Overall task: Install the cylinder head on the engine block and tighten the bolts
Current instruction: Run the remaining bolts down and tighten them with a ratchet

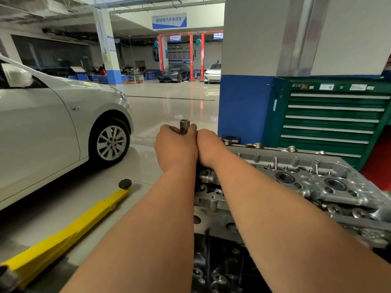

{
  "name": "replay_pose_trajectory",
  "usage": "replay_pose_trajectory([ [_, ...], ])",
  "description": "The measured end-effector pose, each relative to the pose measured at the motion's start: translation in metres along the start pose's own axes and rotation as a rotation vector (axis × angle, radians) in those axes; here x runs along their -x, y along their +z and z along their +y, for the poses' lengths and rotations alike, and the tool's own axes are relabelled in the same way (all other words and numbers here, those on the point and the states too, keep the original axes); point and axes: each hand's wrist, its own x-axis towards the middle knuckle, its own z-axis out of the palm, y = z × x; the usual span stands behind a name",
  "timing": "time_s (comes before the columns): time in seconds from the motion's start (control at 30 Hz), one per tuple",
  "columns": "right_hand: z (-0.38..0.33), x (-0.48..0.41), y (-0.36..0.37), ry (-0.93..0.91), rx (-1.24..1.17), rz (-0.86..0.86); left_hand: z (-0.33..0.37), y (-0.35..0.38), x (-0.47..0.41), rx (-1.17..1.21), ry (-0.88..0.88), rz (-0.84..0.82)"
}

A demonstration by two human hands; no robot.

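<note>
A silver aluminium cylinder head (300,182) lies on top of the dark engine block (220,269) at the right, its valve side up. My left hand (175,149) and my right hand (208,148) are pressed together above the head's far left end. Both grip a metal tool whose socket-like end (184,126) sticks up between my fingers. The rest of the tool is hidden under my hands. Both forearms stretch out from the bottom of the view.
A silver car (53,123) stands at the left. A yellow lift arm (63,235) with a black pad lies on the floor beside the engine. A green tool cabinet (332,119) and a blue-and-white pillar (243,106) stand behind the engine.
</note>
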Motion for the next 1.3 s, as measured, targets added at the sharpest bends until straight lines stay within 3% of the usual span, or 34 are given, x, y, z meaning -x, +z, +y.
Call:
replay_pose_trajectory([
  [0.33, 0.0036, 0.0042, -0.0012, -0.027, -0.199, -0.028, -0.0004, -0.0026, 0.0068, -0.045, 0.112, -0.01],
  [1.0, 0.0011, -0.0014, 0.0004, -0.041, -0.065, -0.046, -0.0006, -0.0046, 0.003, 0.032, 0.182, -0.007],
  [1.3, 0.0045, -0.0013, -0.0006, 0.018, -0.156, -0.02, 0.0019, -0.002, 0.0075, 0.063, 0.199, -0.023],
])
